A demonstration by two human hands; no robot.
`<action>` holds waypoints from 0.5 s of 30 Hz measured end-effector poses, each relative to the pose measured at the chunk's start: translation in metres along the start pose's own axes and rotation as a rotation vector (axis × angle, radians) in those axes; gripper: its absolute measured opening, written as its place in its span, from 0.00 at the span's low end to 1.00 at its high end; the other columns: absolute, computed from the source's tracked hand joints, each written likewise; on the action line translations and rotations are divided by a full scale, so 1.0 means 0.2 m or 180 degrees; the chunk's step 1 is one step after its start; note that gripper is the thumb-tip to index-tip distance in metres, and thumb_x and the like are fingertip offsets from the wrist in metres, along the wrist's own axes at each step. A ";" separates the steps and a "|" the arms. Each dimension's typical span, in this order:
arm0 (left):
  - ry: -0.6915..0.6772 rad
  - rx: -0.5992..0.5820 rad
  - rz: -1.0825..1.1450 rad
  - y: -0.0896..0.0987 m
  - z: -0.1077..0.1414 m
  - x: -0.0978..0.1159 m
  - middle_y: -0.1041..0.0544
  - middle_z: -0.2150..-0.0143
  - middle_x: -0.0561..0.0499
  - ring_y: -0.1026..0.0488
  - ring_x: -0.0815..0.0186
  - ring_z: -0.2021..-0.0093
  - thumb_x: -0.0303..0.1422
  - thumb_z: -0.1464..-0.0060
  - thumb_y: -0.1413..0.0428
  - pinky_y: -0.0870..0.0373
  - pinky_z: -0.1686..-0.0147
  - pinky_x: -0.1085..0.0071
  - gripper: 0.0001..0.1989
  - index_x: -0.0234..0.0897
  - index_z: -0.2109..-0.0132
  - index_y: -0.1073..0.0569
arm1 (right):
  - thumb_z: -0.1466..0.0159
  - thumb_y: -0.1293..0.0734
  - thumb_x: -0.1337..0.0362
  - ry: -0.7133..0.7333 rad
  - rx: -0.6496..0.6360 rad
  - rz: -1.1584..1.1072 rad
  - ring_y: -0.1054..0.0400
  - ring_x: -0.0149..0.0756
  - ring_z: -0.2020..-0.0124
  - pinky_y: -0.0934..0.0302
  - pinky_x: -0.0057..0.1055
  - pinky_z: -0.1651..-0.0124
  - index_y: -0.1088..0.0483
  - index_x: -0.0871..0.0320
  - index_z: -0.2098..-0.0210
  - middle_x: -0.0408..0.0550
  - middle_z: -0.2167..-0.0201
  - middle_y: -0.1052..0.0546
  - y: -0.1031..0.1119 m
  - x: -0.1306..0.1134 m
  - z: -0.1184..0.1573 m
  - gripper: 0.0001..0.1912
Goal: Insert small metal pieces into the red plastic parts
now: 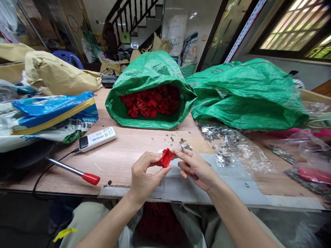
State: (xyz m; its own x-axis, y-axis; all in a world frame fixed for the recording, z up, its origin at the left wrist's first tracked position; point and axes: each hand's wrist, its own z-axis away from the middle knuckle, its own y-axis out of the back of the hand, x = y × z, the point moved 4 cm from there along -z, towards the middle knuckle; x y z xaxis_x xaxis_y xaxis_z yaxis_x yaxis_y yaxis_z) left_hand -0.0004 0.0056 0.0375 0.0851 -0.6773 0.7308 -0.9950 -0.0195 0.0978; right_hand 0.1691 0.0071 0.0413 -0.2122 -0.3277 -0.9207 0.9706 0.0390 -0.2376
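Left hand [146, 172] grips a small, open red plastic casing [166, 158] above the wood-grain table [121, 148]; right hand [198, 168], fingers pinched closed, adjoins it; dark-railed staircase [131, 20] behind.

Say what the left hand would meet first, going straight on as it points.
Probably the right hand, just past the red part that the left hand holds; depth is unclear.

So the left hand [146, 174] has a small red plastic housing [166, 158] pinched between thumb and fingers, open side showing. The right hand [195, 167] has its fingertips right up at the housing's edge. Just past the fingers there's a little pile of metal bits [185, 144], and beyond that an open green sack [151, 69] full of red parts [152, 100]. Left of the fingers, a white handheld device [97, 139] and a red-tipped lever [90, 178].
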 end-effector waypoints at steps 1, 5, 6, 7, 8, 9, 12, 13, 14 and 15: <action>-0.0013 -0.0024 0.0024 0.00 0.00 0.00 0.21 0.61 0.48 0.21 0.64 0.59 0.26 0.52 0.32 0.17 0.62 0.69 0.14 0.35 0.58 0.25 | 0.42 0.26 0.50 0.0150 0.0085 0.0303 0.56 0.19 0.84 0.43 0.21 0.84 0.25 0.59 0.67 0.39 0.76 0.30 0.01 -0.02 0.00 0.18; -0.0259 -0.0120 -0.0075 -0.01 0.00 0.01 0.20 0.60 0.47 0.21 0.63 0.57 0.24 0.51 0.33 0.17 0.60 0.69 0.15 0.35 0.55 0.25 | 0.41 0.28 0.48 0.0611 0.0076 0.1239 0.39 0.28 0.77 0.37 0.25 0.79 0.24 0.60 0.68 0.46 0.71 0.25 0.03 -0.05 -0.01 0.19; -0.0315 -0.0145 -0.0131 -0.01 0.00 0.01 0.20 0.60 0.47 0.21 0.63 0.57 0.23 0.51 0.34 0.17 0.60 0.69 0.15 0.35 0.55 0.25 | 0.40 0.29 0.49 0.0721 0.0072 0.1441 0.37 0.29 0.76 0.37 0.25 0.78 0.24 0.60 0.67 0.46 0.70 0.25 0.03 -0.05 -0.01 0.18; -0.0361 -0.0182 -0.0195 -0.01 0.00 0.01 0.20 0.60 0.47 0.20 0.63 0.57 0.23 0.51 0.35 0.18 0.60 0.69 0.15 0.34 0.55 0.25 | 0.39 0.31 0.50 0.0821 0.0106 0.1623 0.36 0.29 0.77 0.37 0.26 0.78 0.24 0.60 0.67 0.46 0.69 0.24 0.02 -0.04 -0.02 0.17; -0.0385 -0.0217 -0.0264 -0.01 0.00 0.01 0.20 0.61 0.47 0.20 0.63 0.58 0.22 0.51 0.35 0.18 0.59 0.69 0.14 0.34 0.56 0.25 | 0.37 0.32 0.52 0.0906 0.0184 0.1758 0.36 0.28 0.78 0.38 0.26 0.78 0.25 0.60 0.66 0.46 0.70 0.24 0.02 -0.03 -0.02 0.16; -0.0384 -0.0243 -0.0327 -0.01 0.00 0.00 0.20 0.61 0.47 0.20 0.64 0.58 0.22 0.50 0.36 0.18 0.60 0.69 0.14 0.34 0.56 0.25 | 0.36 0.33 0.53 0.0962 0.0296 0.1831 0.37 0.27 0.80 0.39 0.26 0.79 0.26 0.60 0.66 0.45 0.71 0.24 0.01 -0.01 -0.02 0.15; -0.0219 -0.0264 -0.0431 0.00 0.00 -0.02 0.20 0.61 0.48 0.20 0.65 0.59 0.23 0.50 0.36 0.18 0.60 0.70 0.12 0.34 0.57 0.25 | 0.36 0.34 0.53 0.0914 0.0595 0.1541 0.38 0.25 0.85 0.43 0.25 0.83 0.31 0.58 0.68 0.40 0.75 0.28 -0.02 0.07 -0.03 0.14; -0.0114 -0.0259 -0.0432 0.00 0.00 -0.02 0.20 0.61 0.48 0.20 0.65 0.60 0.23 0.49 0.36 0.18 0.60 0.70 0.12 0.34 0.57 0.25 | 0.37 0.33 0.51 0.0838 0.0611 0.1278 0.38 0.25 0.85 0.42 0.25 0.84 0.33 0.58 0.69 0.39 0.76 0.30 -0.04 0.09 -0.04 0.16; 0.0001 -0.0247 -0.0418 0.01 -0.01 -0.03 0.20 0.60 0.48 0.20 0.65 0.60 0.24 0.49 0.37 0.18 0.60 0.71 0.12 0.34 0.56 0.25 | 0.38 0.32 0.49 0.0749 0.0560 0.0981 0.38 0.26 0.85 0.41 0.25 0.84 0.34 0.57 0.69 0.38 0.77 0.32 -0.05 0.11 -0.04 0.17; 0.0111 -0.0242 -0.0392 0.02 -0.01 -0.03 0.20 0.61 0.49 0.20 0.66 0.61 0.24 0.49 0.37 0.18 0.60 0.71 0.11 0.35 0.56 0.24 | 0.39 0.31 0.47 0.0644 0.0444 0.0683 0.37 0.27 0.83 0.38 0.25 0.84 0.33 0.57 0.68 0.38 0.77 0.32 -0.07 0.13 -0.04 0.19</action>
State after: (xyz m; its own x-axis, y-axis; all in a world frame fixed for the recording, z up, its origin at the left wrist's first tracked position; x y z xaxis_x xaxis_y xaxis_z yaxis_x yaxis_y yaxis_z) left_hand -0.0038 0.0109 0.0340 0.2095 -0.6472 0.7330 -0.9702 -0.0443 0.2382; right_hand 0.1486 0.0061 0.0185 -0.0057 -0.1311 -0.9914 0.9989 -0.0474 0.0005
